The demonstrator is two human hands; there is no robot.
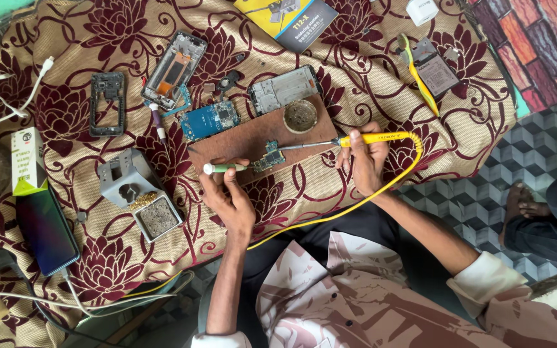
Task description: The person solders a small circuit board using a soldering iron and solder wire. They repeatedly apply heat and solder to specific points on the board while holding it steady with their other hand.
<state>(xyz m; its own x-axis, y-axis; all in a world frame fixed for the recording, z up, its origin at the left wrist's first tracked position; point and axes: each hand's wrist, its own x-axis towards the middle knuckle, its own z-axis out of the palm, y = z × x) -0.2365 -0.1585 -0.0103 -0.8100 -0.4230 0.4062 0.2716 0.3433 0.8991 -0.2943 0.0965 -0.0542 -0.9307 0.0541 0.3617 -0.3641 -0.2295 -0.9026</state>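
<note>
Yellow-handled soldering iron (356, 139) sits clasped in the right hand (363, 160), tip touching a small green circuit board (269, 156) on a brown wooden slab (240, 138); the left hand (230, 196) pinches green-handled tweezers (225, 168) beside it.

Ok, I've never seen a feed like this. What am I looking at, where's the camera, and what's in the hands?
One picture, from a camera worn on a person's head, looking down at their own two bare hands; there is no machine. The right hand holds a yellow soldering iron, its tip at a small circuit board on a brown board. The left hand holds a green-handled tool to that same circuit board. All this lies on a flowered cloth, with opened phone frames, a blue circuit board, a grey iron stand and a phone. Someone else's foot shows at the right.
</note>
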